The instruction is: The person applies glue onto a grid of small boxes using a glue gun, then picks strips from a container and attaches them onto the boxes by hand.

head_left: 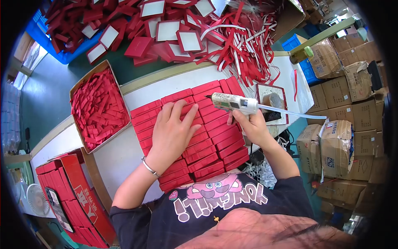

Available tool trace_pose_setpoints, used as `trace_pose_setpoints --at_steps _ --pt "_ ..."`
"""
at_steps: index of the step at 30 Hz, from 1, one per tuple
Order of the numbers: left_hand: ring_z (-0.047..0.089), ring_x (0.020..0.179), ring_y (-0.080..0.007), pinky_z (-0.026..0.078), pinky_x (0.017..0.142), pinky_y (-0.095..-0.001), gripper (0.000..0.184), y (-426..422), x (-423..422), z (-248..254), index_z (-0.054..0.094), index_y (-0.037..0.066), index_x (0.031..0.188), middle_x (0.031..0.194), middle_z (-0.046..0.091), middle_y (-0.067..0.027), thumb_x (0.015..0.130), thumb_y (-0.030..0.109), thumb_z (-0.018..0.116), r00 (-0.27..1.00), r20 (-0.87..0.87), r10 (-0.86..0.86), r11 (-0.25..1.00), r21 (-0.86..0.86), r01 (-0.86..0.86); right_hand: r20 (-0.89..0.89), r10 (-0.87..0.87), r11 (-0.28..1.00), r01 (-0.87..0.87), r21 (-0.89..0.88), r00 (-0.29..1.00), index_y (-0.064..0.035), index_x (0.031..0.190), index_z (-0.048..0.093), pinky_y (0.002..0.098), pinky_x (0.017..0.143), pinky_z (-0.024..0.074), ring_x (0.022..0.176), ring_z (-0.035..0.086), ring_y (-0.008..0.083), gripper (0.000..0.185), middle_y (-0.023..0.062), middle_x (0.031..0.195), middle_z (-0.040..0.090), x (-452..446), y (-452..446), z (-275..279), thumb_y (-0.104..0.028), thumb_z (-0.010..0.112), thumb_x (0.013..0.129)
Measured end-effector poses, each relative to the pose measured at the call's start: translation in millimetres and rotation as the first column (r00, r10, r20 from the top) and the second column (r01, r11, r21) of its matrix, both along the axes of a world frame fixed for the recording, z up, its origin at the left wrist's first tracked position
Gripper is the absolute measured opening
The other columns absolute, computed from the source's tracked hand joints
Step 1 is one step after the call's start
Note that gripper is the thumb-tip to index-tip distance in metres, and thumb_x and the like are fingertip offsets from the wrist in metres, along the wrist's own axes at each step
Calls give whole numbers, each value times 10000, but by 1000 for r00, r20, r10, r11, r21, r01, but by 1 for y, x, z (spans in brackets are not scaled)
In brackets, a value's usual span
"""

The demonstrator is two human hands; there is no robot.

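Observation:
Rows of small red boxes (209, 145) stand packed side by side on the white table in front of me. My left hand (174, 128) lies palm down on the left part of these rows, its fingers spread and holding nothing. In my right hand (248, 124) is a white glue gun (235, 103), its dark nozzle pointing left above the upper right rows. A clear glue stick (292, 113) sticks out of the gun's back end to the right. My right fingers wrap round the handle, which is partly hidden.
A carton of red ribbon pieces (99, 108) stands at the left, with a red carton (89, 199) of boxes below it. Behind lie open red boxes (168, 31) and a heap of ribbons (248, 45). A small tray (278, 99) sits right of the gun; cardboard cartons (338, 145) are stacked farther right.

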State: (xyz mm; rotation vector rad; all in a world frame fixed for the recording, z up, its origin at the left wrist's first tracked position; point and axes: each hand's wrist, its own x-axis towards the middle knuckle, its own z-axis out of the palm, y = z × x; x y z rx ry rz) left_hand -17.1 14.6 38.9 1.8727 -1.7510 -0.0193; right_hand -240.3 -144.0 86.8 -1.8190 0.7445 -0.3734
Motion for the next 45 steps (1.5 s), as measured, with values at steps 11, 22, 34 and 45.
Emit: trace_pose_setpoints --at_steps 11,22,34,45 --pt "517 1276 -321 445 1066 -465 669 -6 -3 -10 623 159 1474 1430 548 -112 893 444 794 998 61 30 995 97 -35 -144 -21 1000 20 -6 989 -1 1072 671 258 537 448 618 597 74 253 17 744 676 17 -7 4 -247 622 1104" --pt "523 1261 -331 449 1044 -472 641 -5 -2 -8 625 157 1470 1424 546 -118 910 424 788 998 51 24 995 92 -29 -242 -174 981 146 -131 955 -44 895 660 245 476 404 520 559 68 405 -2 632 623 -12 -26 13 -378 601 1118" --pt "518 1262 -334 448 1032 -477 631 -5 -1 -7 621 158 1477 1422 545 -122 922 413 780 999 42 19 996 89 -23 -306 -190 972 135 -193 933 -17 869 661 269 482 434 516 573 88 411 13 605 609 -10 -28 19 -345 606 1110" --pt "526 1258 -331 455 1029 -465 608 -6 -2 -9 631 169 1469 1412 554 -123 926 401 775 996 79 28 997 65 -33 -716 -50 750 -447 -487 696 -25 1124 741 532 813 566 880 716 455 476 264 897 734 39 -48 86 -482 636 1038"
